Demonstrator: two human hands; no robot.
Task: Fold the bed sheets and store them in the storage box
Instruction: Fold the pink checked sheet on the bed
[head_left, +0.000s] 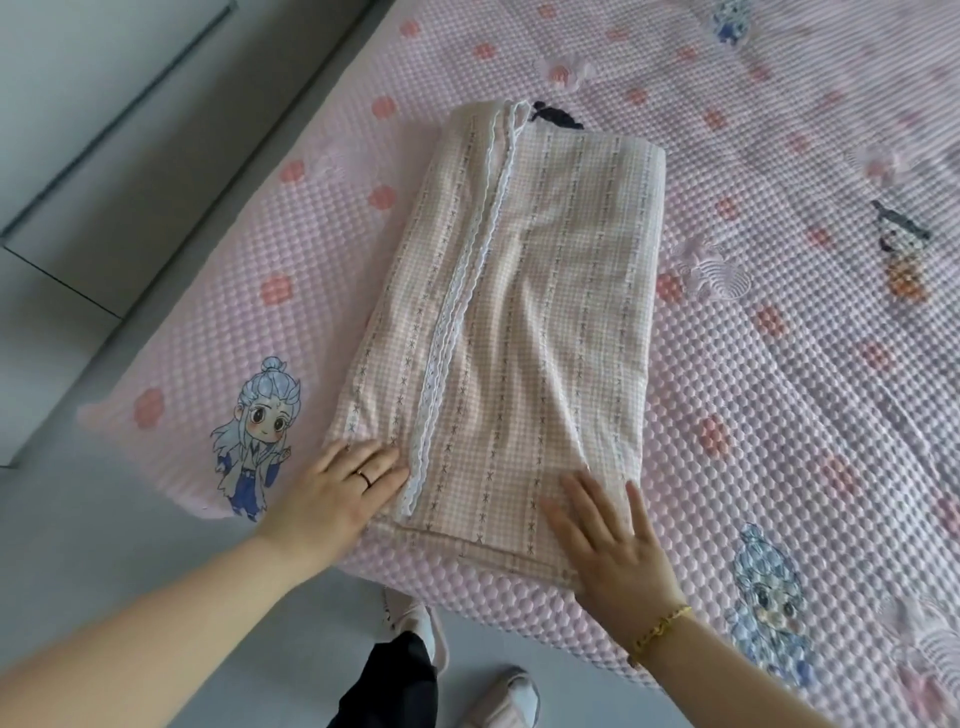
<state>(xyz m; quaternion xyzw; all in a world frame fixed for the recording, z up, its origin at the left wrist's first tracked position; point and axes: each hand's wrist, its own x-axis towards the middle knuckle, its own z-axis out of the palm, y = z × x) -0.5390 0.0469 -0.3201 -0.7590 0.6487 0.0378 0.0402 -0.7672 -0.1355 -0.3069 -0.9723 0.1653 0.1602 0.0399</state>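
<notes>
Running off frame at the top and right, the bed has the folded checked sheet lying near its front edge, half hiding a dark cartoon print behind it. Left hand lies flat on the sheet's near-left corner, right hand spread flat on the near-right one. Below, shoes are partly hidden.

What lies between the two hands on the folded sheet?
Head view: only the folded sheet itself, with its white lace trim running just beside the left hand. The right hand lies flat on it too.
</notes>
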